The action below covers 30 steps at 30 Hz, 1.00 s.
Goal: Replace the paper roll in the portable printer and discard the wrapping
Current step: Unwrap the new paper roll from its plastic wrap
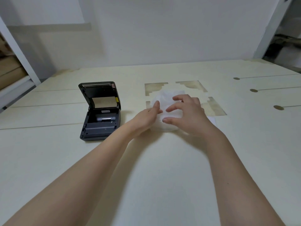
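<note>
A dark portable printer [100, 115] stands on the table left of centre with its lid raised, and a grey spindle shows in the open paper bay. To its right lies a white wrapped paper roll [164, 103], blurred and pale against the table. My left hand [147, 119] presses against the roll's left side with the thumb on top. My right hand [187, 114] arches over the roll from the right, fingers spread and fingertips touching the wrapping. The hands hide much of the roll.
The cream table [146, 168] has brownish worn patches [213, 106] behind the roll and round holes [278, 107] at the right. A white sheet corner [212, 120] peeks from under my right hand. Shelving with cardboard [9, 70] stands at far left.
</note>
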{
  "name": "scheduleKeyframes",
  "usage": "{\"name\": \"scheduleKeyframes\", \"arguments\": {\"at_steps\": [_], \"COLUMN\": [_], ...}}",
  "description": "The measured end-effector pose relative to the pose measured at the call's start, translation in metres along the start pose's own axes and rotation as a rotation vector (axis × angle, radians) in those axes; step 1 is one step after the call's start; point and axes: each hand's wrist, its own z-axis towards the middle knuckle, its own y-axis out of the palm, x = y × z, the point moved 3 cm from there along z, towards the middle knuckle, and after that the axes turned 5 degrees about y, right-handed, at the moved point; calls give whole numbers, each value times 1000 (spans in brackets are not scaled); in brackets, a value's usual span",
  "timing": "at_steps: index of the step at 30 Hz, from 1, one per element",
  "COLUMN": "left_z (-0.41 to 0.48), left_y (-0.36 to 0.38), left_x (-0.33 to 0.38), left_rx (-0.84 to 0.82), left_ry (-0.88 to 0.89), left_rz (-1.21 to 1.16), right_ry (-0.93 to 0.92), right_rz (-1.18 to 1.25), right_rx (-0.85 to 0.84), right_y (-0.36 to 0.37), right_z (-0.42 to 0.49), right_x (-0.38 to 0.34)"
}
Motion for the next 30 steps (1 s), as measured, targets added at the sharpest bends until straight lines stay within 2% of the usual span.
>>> {"name": "scheduleKeyframes", "arguments": {"at_steps": [3, 6, 12, 14, 20, 30], "left_z": [-4, -7, -7, -9, -14, 0], "left_y": [0, -1, 0, 1, 0, -1], "left_x": [8, 5, -4, -1, 2, -10], "left_rx": [-1, -33, -72, -75, -87, -101], "left_ry": [64, 136, 136, 151, 150, 186], "left_rz": [146, 161, 255, 307, 344, 409], "right_ry": [71, 87, 133, 123, 47, 15], "right_rz": [80, 111, 174, 187, 98, 26], "right_rx": [38, 101, 171, 144, -114, -124], "right_y": [-4, -5, 1, 0, -3, 4], "right_z": [3, 4, 4, 3, -4, -5], "right_x": [6, 7, 6, 5, -1, 3]}}
